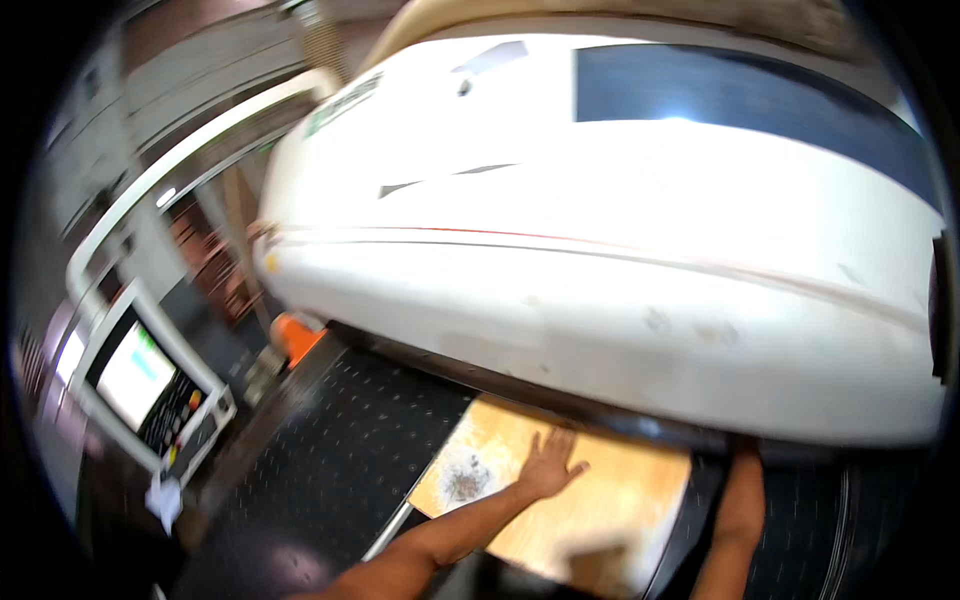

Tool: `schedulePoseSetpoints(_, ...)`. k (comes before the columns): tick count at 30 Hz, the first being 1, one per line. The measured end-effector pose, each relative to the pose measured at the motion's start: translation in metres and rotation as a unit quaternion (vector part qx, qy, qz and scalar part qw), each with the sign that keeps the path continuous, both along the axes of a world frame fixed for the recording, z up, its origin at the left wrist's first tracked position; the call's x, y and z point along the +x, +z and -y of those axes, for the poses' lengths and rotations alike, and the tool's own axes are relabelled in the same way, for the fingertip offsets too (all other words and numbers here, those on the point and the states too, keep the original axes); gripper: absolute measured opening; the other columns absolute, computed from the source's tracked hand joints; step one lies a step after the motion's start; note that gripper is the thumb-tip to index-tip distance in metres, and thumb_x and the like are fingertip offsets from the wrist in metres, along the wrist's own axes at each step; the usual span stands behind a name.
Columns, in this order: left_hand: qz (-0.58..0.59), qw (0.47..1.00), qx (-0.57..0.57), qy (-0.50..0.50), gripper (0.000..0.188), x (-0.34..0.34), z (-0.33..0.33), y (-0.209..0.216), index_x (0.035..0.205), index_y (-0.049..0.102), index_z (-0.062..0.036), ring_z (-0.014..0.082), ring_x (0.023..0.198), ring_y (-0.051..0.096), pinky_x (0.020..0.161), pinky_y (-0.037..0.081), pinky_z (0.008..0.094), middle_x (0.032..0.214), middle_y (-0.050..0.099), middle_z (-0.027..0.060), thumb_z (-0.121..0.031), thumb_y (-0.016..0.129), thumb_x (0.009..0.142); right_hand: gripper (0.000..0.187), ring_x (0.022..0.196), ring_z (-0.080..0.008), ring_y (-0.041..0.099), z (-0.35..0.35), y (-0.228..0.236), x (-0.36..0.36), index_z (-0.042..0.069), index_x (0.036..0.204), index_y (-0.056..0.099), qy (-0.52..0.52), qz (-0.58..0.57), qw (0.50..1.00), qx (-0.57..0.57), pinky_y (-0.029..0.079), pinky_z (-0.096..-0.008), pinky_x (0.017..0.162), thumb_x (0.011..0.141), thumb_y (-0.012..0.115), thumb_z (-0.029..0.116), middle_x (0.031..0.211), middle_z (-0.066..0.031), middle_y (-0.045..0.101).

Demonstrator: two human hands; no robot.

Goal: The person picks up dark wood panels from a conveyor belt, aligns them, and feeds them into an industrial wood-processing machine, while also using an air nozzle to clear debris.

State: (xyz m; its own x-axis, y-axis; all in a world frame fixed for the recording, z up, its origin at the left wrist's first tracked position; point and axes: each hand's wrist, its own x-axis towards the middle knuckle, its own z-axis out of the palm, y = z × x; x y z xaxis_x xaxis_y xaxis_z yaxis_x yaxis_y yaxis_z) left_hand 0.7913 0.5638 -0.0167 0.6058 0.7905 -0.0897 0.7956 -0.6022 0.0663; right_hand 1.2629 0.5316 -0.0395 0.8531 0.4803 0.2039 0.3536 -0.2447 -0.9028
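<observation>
A pale wooden sheet [600,490] lies on the black table, its far edge close under the front of a large white machine hood [600,270]. My left hand [550,465] rests flat on the sheet with its fingers spread, to the right of a grey-white smudged patch [467,480]. On the right, my right forearm [738,510] reaches forward past the sheet's right edge. The right hand itself is hidden under the lower edge of the hood, so its fingers do not show.
The black table [340,440] has pale short bristles or marks over it. At left, a control panel [150,380] with a lit screen hangs from a curved white arm [170,160]. An orange part [297,338] sits by the hood's left end. A dark window [740,105] spans the hood.
</observation>
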Motion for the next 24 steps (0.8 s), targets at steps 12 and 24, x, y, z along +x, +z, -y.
schedulePoseSetpoints(12, -0.066, 0.997, 0.010, -0.029, 0.078, 0.036, 0.007, 0.013, 0.157, 0.015, -0.0023, 0.0369, 0.152, 0.013, 0.122, 0.010, 0.0554, 0.163, 0.017, 0.0222, -0.059, 0.021, 0.104, 0.041, 0.117, -0.0318, 0.053, -0.164, -0.062, 0.176, -0.005, 0.128, 0.058, 0.091, -0.057, 0.986, -0.130, 0.040, -0.0378, 0.103, 0.098, 0.056, 0.024, 0.126, -0.0192, 0.058)
schedulePoseSetpoints(24, 0.438, 0.855, 0.087, 0.263, 0.046, 0.006, -0.005, -0.012, 0.136, 0.042, 0.0076, 0.0441, 0.123, 0.048, 0.106, 0.038, 0.0487, 0.136, 0.048, 0.0297, -0.019, 0.049, 0.098, 0.036, 0.107, -0.0245, 0.056, -0.073, -0.067, 0.152, -0.004, 0.122, 0.063, 0.103, -0.067, 0.992, -0.023, 0.043, -0.0336, 0.098, 0.100, 0.055, 0.023, 0.115, -0.0132, 0.063)
